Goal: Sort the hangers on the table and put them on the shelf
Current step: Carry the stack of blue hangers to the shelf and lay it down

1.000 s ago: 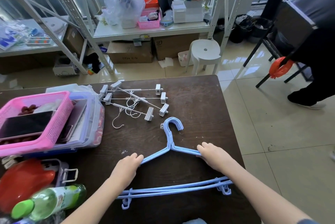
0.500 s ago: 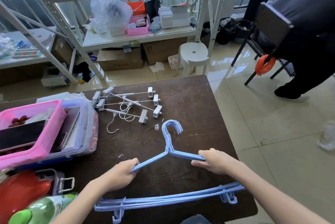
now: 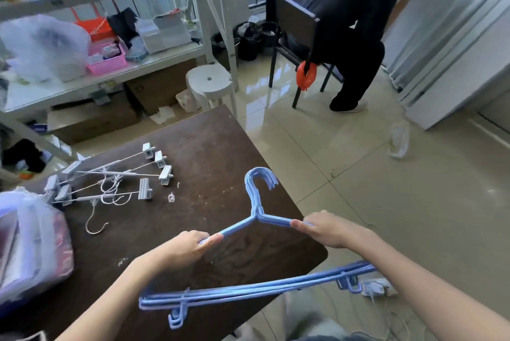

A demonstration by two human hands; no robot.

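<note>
A stack of blue plastic hangers (image 3: 258, 209) is held up off the dark wooden table (image 3: 209, 153), hooks pointing away from me. My left hand (image 3: 183, 248) grips the left shoulder of the stack and my right hand (image 3: 329, 229) grips the right shoulder. The stack's bottom bars reach past the table's right edge over the floor. Several white clip hangers (image 3: 116, 178) lie in a loose pile on the table's left half. The white metal shelf (image 3: 116, 75) stands behind the table.
A plastic-wrapped bin (image 3: 30, 244) sits at the table's left edge. A white stool (image 3: 209, 82) and cardboard boxes (image 3: 154, 89) stand by the shelf. A person (image 3: 353, 9) bends over a dark chair (image 3: 295, 26) at the back right. A power strip (image 3: 376, 288) lies on the tiled floor.
Both hands closed on the blue hangers and lifted them off the table toward the right. The view has swung to the right, and the pink basket has left the frame.
</note>
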